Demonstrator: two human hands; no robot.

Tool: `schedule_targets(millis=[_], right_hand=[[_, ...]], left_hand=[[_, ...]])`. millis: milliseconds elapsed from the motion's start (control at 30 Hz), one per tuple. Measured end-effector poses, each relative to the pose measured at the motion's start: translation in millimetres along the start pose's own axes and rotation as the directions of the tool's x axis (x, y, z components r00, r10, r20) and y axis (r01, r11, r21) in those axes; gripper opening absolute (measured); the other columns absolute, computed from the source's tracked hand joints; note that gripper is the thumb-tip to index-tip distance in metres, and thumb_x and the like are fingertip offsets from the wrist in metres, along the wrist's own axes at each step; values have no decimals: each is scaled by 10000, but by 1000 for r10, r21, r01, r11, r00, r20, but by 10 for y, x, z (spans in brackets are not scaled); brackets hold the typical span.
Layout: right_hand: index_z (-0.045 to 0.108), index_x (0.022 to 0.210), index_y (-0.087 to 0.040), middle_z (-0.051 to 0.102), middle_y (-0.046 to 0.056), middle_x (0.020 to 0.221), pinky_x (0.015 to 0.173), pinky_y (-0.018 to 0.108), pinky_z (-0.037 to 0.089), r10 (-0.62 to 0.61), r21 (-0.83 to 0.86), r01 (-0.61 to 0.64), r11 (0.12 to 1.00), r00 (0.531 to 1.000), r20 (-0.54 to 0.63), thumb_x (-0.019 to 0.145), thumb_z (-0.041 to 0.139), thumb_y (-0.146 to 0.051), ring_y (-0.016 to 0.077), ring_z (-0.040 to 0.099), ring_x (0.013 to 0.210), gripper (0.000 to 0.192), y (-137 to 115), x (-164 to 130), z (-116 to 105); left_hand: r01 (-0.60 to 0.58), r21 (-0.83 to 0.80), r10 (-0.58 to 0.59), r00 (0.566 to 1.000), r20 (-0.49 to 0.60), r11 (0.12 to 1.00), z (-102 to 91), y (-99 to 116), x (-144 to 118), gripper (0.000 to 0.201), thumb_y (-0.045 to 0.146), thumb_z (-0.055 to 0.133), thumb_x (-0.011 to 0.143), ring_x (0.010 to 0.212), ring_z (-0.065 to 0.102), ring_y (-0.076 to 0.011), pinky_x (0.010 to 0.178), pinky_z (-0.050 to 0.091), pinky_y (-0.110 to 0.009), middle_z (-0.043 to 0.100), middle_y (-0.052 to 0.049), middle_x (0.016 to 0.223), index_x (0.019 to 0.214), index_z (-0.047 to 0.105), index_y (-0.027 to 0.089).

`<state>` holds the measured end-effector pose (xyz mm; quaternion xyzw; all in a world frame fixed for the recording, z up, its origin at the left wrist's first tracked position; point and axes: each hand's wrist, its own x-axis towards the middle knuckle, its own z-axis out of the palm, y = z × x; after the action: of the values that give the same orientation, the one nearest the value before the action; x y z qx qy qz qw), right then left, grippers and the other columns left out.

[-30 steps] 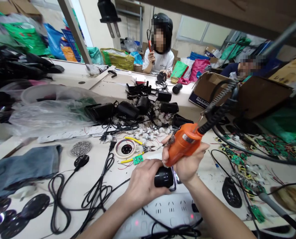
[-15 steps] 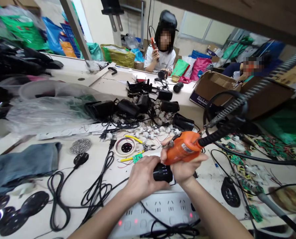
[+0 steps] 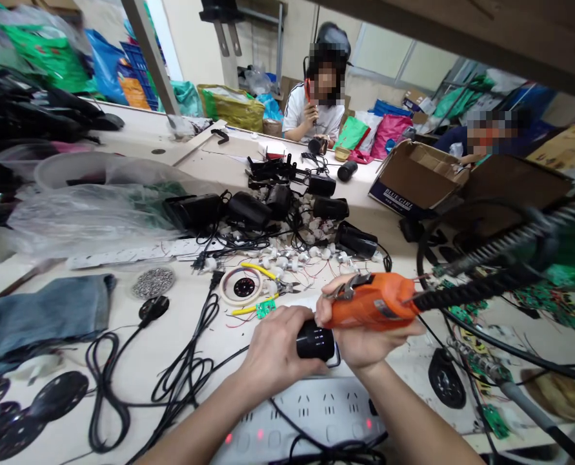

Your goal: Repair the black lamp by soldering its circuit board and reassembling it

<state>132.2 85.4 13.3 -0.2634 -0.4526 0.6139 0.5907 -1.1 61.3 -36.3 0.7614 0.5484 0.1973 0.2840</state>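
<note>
My left hand [image 3: 277, 342] is wrapped round a shiny black cylindrical housing [image 3: 316, 343], low over the bench. In my right hand [image 3: 372, 345] lies an orange electric screwdriver [image 3: 374, 302], its body tilted almost level and its black cable leading off to the right. The screwdriver's front end points toward the housing, but its bit is hidden behind my fingers. Just left of my hands are a small green circuit board [image 3: 266, 309], yellow-handled cutters [image 3: 258, 266] and a roll of tape [image 3: 225, 284].
A white power strip [image 3: 311, 413] with lit red switches lies below my forearms. Black housings [image 3: 251, 210] and small white parts are piled ahead. A coil spring [image 3: 519, 239] and cables cross the right side. A co-worker [image 3: 297, 110] sits opposite, holding another orange tool.
The orange screwdriver has swung to the right and flattened from its steeper tilt, with its cable and spring following. My left hand keeps the housing in nearly the same place.
</note>
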Motion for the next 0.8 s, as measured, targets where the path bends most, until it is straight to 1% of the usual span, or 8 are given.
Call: schedule_targets(millis=[133, 233, 333, 433, 500, 600, 733, 800], right_hand=[[697, 833, -194, 564, 21, 550, 414, 275, 426, -100, 88, 99, 991, 995, 8, 637, 516, -933, 165, 481, 429, 786, 89, 45, -12], [694, 824, -207, 544, 1, 532, 378, 260, 406, -108, 74, 105, 992, 994, 31, 652, 543, -913, 152, 454, 397, 742, 94, 117, 33], [700, 829, -184, 535, -1, 486, 348, 257, 386, -76, 14, 76, 997, 995, 67, 636, 523, -940, 141, 424, 345, 801, 8, 179, 91], [710, 831, -154, 561, 28, 492, 339, 240, 368, -90, 3, 90, 996, 996, -7, 619, 473, -973, 151, 461, 356, 878, -167, 184, 169], [712, 823, -150, 573, 47, 509, 348, 252, 380, -116, 20, 116, 993, 993, -22, 618, 483, -969, 176, 496, 392, 876, -279, 143, 240], [726, 841, -161, 591, 62, 555, 390, 292, 420, -94, 72, 91, 993, 995, 37, 617, 547, -935, 204, 523, 446, 825, -336, 47, 362], [740, 873, -224, 600, 49, 599, 469, 354, 492, 56, 122, -75, 990, 987, 152, 571, 661, -870, 204, 512, 452, 718, -186, -16, 500], [734, 870, -246, 551, 22, 537, 444, 353, 495, 57, 141, -79, 987, 986, 156, 600, 631, -873, 199, 484, 414, 690, -74, 7, 548]], left_hand=[[4, -6, -4, 1000, 16, 1000, -12, -21, 48, 592, 471, 863, 563, 906, 593, -295, 801, 463, -400, 655, -55, 943, 1034, 620, 208], [-9, -5, 9, 1000, 28, 1000, -32, -18, 49, 600, 481, 846, 586, 924, 596, -309, 831, 472, -434, 658, -75, 972, 1061, 624, 187], [-54, -44, 55, 998, 29, 998, -73, -57, -40, 580, 422, 804, 647, 1066, 571, -326, 933, 457, -476, 611, -104, 1176, 1147, 606, 204], [-40, -144, 39, 999, -9, 989, -118, -166, -218, 615, 322, 766, 694, 1232, 494, -305, 1038, 419, -462, 487, -95, 1369, 1259, 533, 250], [10, -216, -18, 999, -38, 976, -128, -247, -335, 592, 300, 755, 714, 1215, 511, -276, 1041, 424, -437, 527, -86, 1310, 1249, 512, 241], [74, -302, -95, 994, -57, 950, -109, -319, -428, 536, 316, 765, 721, 1136, 557, -261, 1005, 443, -429, 600, -71, 1192, 1188, 521, 219], [93, -378, -131, 988, -77, 921, -67, -338, -434, 545, 328, 807, 683, 1096, 582, -270, 958, 461, -420, 630, -65, 1164, 1145, 543, 211], [86, -404, -134, 987, -92, 911, -51, -354, -429, 582, 339, 833, 654, 1085, 592, -273, 946, 468, -413, 642, -61, 1157, 1147, 549, 216]])
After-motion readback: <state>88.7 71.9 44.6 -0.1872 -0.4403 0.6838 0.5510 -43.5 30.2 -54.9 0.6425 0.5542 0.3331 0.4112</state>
